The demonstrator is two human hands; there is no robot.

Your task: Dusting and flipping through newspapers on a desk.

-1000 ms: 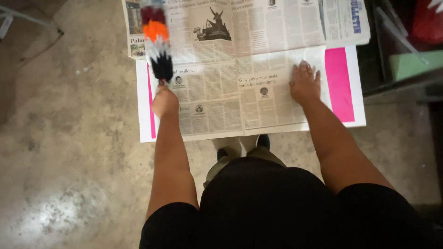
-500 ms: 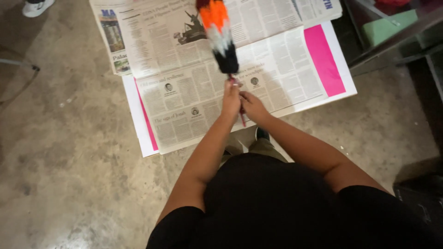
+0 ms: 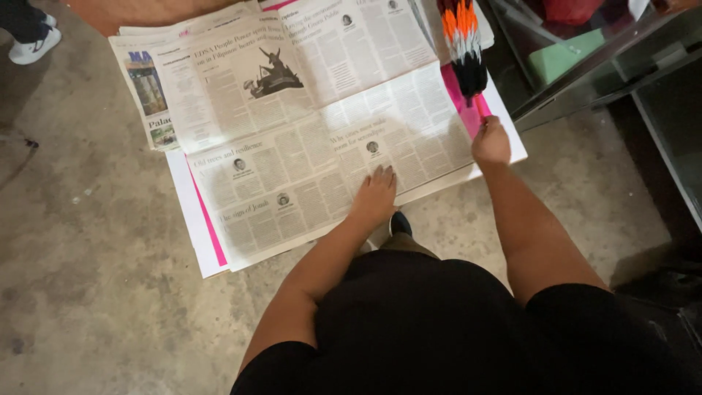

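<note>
Feathers in orange, white and black made up the duster [image 3: 463,45], which stood over the newspaper's [image 3: 322,139] far right corner, its dark end just above the pink sheet [image 3: 468,110] showing there. The right hand [image 3: 491,143] was closed in a fist round its handle. Half a second earlier both hands had met on that handle near the middle of the paper, and a second earlier the duster had been in the left hand at the paper's left side; so it had passed from left to right and travelled across the spread. The left hand [image 3: 374,196], now free, lay flat with fingers spread on the near edge of the newspaper, holding nothing and pressing the page to the floor [image 3: 95,292]. A second opened newspaper [image 3: 241,58] lay beyond, overlapping the first. Further out, a glass-fronted case [image 3: 607,58] stood at the right, and someone else's white shoe [image 3: 33,45] showed at the top left.
</note>
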